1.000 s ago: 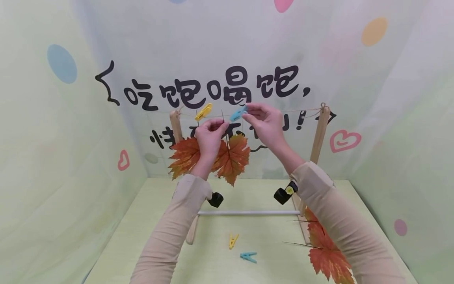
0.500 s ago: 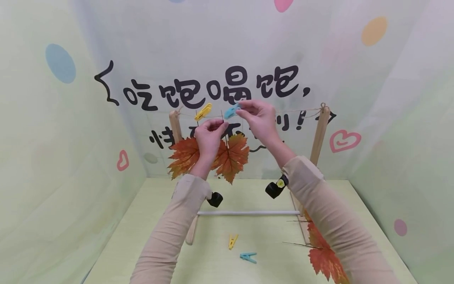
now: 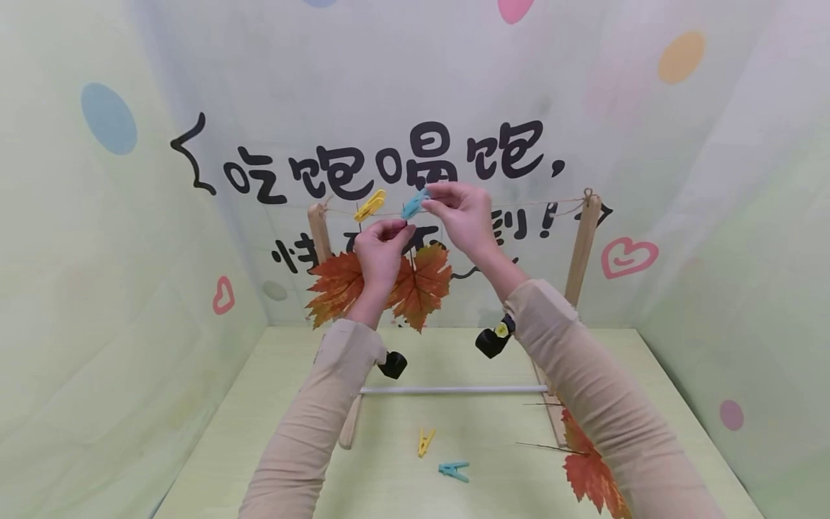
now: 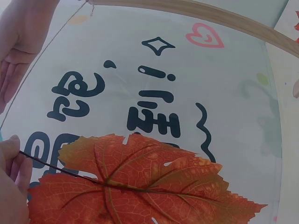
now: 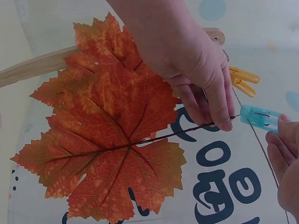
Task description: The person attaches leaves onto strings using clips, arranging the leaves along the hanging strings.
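My left hand (image 3: 380, 252) pinches the dark stem of an orange-red artificial maple leaf (image 3: 421, 285) just below the twine (image 3: 512, 206). In the right wrist view the leaf (image 5: 117, 140) spreads out below those fingertips. Between thumb and fingers, my right hand (image 3: 463, 216) pinches a blue clothespin (image 3: 415, 205). The clothespin's nose (image 5: 246, 113) sits at the twine and the stem's tip, right by the left fingertips. To the left, a yellow clothespin (image 3: 370, 206) is clipped on the twine, above another maple leaf (image 3: 336, 283) partly hidden behind my left hand.
The twine runs between two wooden posts (image 3: 581, 252), joined low down by a white rod (image 3: 454, 390). On the table (image 3: 389, 476) lie a yellow clothespin (image 3: 425, 442) and a blue clothespin (image 3: 454, 471). More red leaves (image 3: 590, 465) lie at the right, partly under my right sleeve.
My right hand has moved left with the blue clothespin, bringing it from right of the stem to the stem's tip at the twine. The left hand has stayed nearly still.
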